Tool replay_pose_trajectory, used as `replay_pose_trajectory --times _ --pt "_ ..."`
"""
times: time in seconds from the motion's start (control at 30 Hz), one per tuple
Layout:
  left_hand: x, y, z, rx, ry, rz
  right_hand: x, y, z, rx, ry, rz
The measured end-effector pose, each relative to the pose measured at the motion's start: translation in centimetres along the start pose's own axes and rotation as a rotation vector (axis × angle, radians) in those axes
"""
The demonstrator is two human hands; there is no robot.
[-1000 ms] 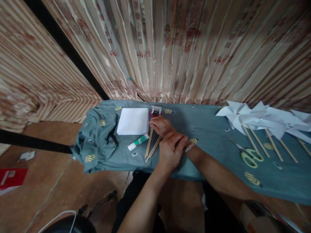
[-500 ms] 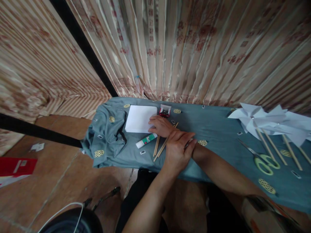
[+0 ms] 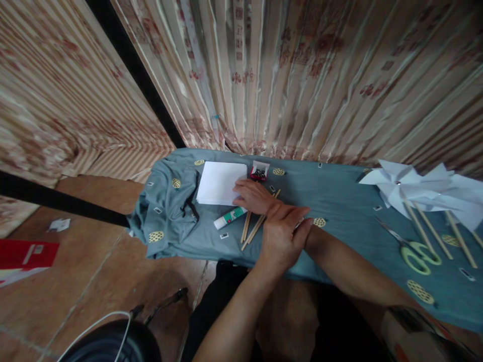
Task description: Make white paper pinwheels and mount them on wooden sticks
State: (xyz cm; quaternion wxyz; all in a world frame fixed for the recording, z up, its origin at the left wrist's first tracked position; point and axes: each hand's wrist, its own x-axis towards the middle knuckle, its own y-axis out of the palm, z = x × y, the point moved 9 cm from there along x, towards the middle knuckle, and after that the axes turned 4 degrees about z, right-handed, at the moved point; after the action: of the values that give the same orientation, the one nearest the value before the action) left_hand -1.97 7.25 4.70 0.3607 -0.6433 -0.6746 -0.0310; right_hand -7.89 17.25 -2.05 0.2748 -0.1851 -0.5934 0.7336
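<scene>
My left hand (image 3: 281, 234) is closed round my right wrist, its thumb and fingers wrapped over it. A small pale glint shows between thumb and fingers; I cannot make out what it is. My right hand (image 3: 255, 195) lies flat with its fingertips on the right edge of a stack of white paper (image 3: 219, 182). Under and beside that hand are a green-and-white glue stick (image 3: 229, 217) and several thin wooden sticks (image 3: 249, 237), partly hidden. Behind its fingers stands a small open red box (image 3: 259, 172) holding small dark pieces.
White paper pinwheels (image 3: 411, 186) on wooden sticks lie at the table's right, with green-handled scissors (image 3: 417, 254) in front. A teal cloth (image 3: 339, 193) covers the table and is bunched at its left end. A striped curtain (image 3: 294, 90) hangs behind.
The whole view has shifted a little, so the table things sit slightly farther right. Both hands keep the same pose, the left still round the right wrist.
</scene>
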Motion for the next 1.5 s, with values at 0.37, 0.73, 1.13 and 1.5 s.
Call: replay_pose_trajectory --times 0.37,0.73,1.13,1.5 --pt "-0.2 -0.2 -0.3 -0.019 0.031 -0.020 -0.4 -1.0 1.2 -0.089 -0.004 0.107" --pt "-0.2 0.2 0.0 -0.029 -0.018 0.009 0.0 -1.3 -0.8 -0.040 0.150 0.071" --pt "0.0 0.6 -0.6 -0.021 0.011 0.010 -0.7 -1.8 -1.1 0.079 0.156 0.052" --pt "0.0 0.4 -0.1 -0.048 -0.022 0.017 -0.4 -1.8 -2.5 0.226 0.233 -0.068"
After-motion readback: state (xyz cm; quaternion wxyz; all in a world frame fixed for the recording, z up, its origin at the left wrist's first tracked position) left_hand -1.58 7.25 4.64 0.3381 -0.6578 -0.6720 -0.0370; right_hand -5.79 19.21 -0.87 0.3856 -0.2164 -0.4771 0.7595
